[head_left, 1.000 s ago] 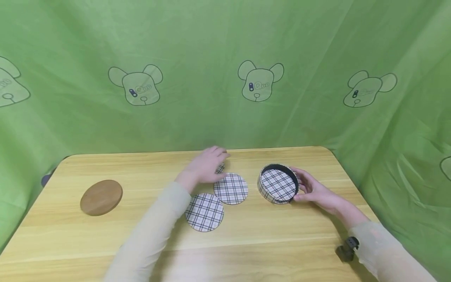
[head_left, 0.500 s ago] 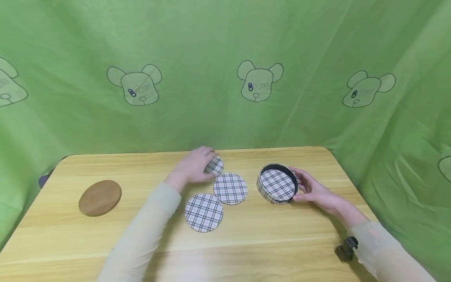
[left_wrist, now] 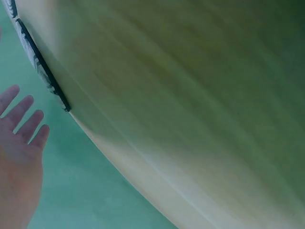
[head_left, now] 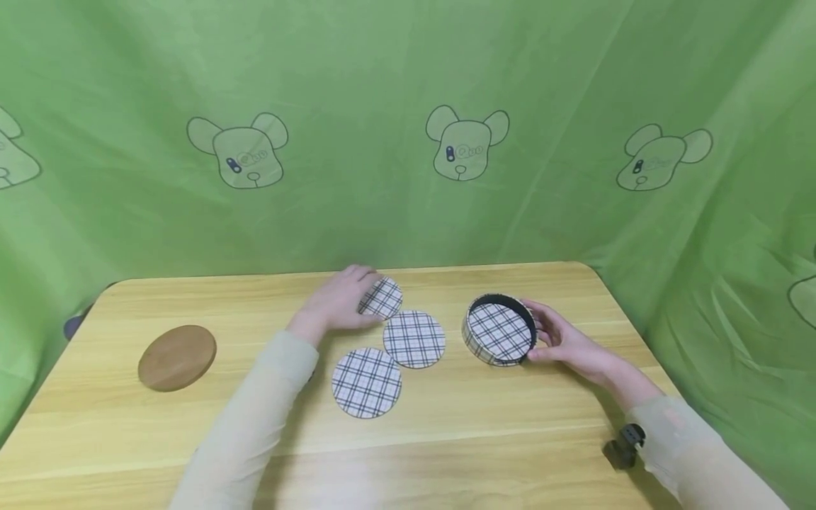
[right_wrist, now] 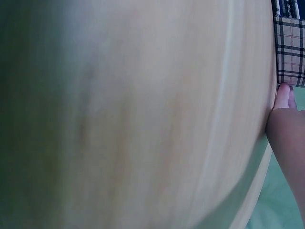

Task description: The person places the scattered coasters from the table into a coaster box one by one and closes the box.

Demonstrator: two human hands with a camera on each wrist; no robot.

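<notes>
Three round plaid coasters lie on the table: a near one point(head_left: 366, 383), a middle one point(head_left: 414, 339) and a far one point(head_left: 384, 297). My left hand point(head_left: 339, 297) is at the left side of the far coaster and partly covers it. In the left wrist view that hand's fingers point(left_wrist: 29, 121) are extended and spread, apart from the coaster edge. To the right stands a round plaid coaster holder point(head_left: 481, 348) with a black inside and a plaid round surface within. My right hand point(head_left: 561, 343) holds its right side, thumb at the near wall, fingers behind.
A brown round wooden disc point(head_left: 177, 358) lies on the left of the wooden table point(head_left: 484, 432). A small black device point(head_left: 621, 448) sits by the right sleeve. Green fabric point(head_left: 357, 219) printed with bear heads hangs behind the table and along its sides.
My left hand has moved left, uncovering more of the far coaster. The right hand and the coaster holder keep their place; the whole head view has shifted slightly.
</notes>
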